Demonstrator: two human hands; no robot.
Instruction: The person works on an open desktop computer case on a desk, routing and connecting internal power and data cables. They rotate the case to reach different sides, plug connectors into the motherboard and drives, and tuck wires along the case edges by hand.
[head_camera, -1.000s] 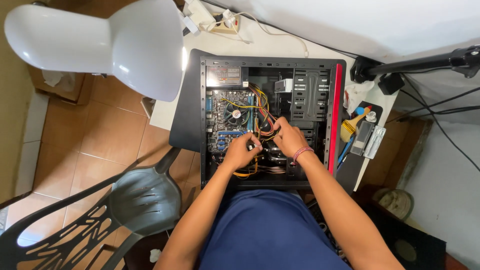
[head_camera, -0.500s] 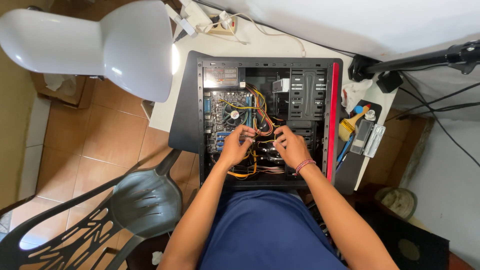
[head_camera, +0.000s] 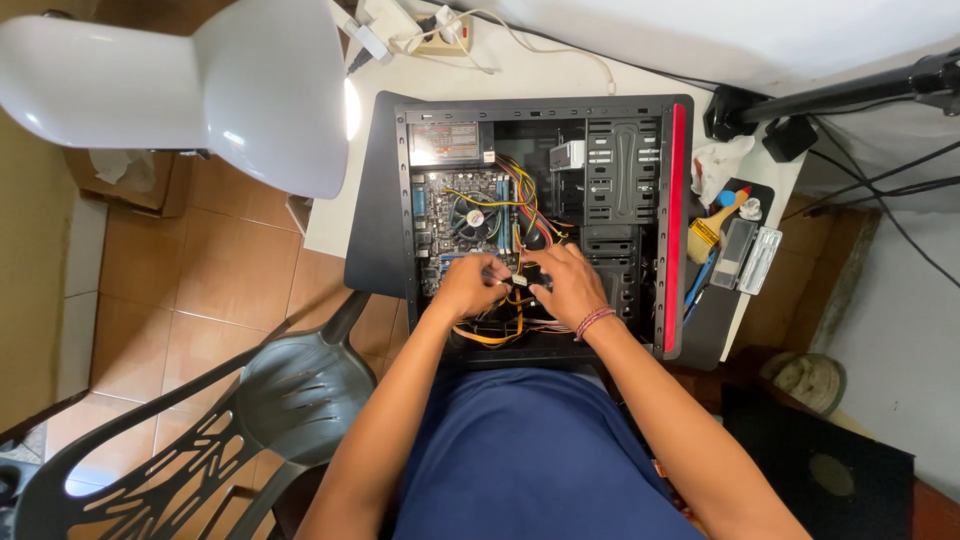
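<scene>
An open black computer case (head_camera: 640, 110) with a red front strip lies on its side on the white surface (head_camera: 530, 75), its near end overhanging the surface's near edge toward the person. Both hands are inside it, over the lower part of the motherboard (head_camera: 455, 215), just below the round cooler fan (head_camera: 473, 215). The left hand (head_camera: 468, 288) and the right hand (head_camera: 568, 285) meet at a small connector (head_camera: 521, 281) on the end of the bundle of yellow, red and orange cables (head_camera: 520, 200); the fingers of each hand are pinched together on that plug and its wires, though the exact contact is hidden by the knuckles. An orange cable (head_camera: 480, 337) loops beneath the wrists along the near wall of the case. To handle this well, it seems wise to grip the plug body rather than the wires, keep it square to its socket, and steady the board with the other hand. Along the surface's right edge lie a yellow brush (head_camera: 712, 226) and a clear tool box (head_camera: 758, 260); a white lamp (head_camera: 270, 85) hangs over the left edge, and a power strip (head_camera: 440, 35) sits at the far edge.
</scene>
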